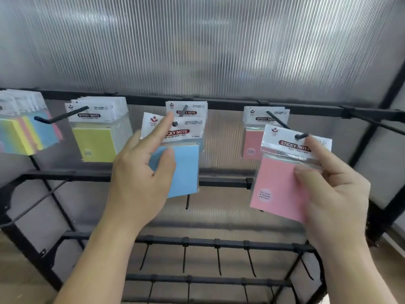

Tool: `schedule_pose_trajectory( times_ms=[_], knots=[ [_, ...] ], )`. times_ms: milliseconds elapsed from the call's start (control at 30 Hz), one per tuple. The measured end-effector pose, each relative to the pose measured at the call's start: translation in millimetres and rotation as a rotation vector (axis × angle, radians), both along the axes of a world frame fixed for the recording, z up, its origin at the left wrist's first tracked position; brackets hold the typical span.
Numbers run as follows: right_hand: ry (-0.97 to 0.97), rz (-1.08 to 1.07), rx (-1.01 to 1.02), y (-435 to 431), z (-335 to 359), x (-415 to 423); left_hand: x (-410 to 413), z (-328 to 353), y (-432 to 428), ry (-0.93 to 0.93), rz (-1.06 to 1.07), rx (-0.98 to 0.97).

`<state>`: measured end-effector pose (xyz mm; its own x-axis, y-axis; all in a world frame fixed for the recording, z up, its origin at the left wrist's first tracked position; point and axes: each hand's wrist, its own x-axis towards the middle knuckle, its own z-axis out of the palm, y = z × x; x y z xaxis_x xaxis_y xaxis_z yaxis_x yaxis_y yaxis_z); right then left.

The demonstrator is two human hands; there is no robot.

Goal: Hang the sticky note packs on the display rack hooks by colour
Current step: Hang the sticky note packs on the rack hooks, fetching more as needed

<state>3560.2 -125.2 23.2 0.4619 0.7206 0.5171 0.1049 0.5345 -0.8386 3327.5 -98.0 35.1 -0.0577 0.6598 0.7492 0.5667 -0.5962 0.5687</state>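
Far left on the rack's top bar (230, 104), multicolour packs (24, 130) hang cut off by the frame edge, then yellow packs (96, 139) on their own hook. The left hand (140, 178) holds a blue pack (184, 167) (white header card, red "STICKY NOTE" label, clear sleeve) with its punched hole at the tip of the middle hook (184, 111). Its thumb is pressed on the blue pad and its forefinger stretched up the header, with the other fingers hidden. Another pack hangs behind, its colour covered. Further right hang the hung pink packs (252, 143), and the right hand (335, 194) pinches the held pink pack (276, 185) between thumb and forefinger, its hole on the right hook (302, 136). Behind is a ribbed translucent panel (197, 51). The lower bars (219, 242) carry short hooks over a wood floor (13, 270). The small print is blurred.
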Motion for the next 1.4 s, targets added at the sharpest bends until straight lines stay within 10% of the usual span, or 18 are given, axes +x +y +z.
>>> schedule_pose_trajectory(
  times_ms=[867, 1400],
  knots=[
    [-0.062, -0.044, 0.011, 60.4, -12.7, 1.3, -16.4, -9.5, 31.0, -0.053, -0.089, -0.088],
    [-0.586, -0.36, -0.108, 114.8, -24.8, 9.5, 9.9, -19.7, 127.2, -0.025, 0.126, -0.127]
  ],
)
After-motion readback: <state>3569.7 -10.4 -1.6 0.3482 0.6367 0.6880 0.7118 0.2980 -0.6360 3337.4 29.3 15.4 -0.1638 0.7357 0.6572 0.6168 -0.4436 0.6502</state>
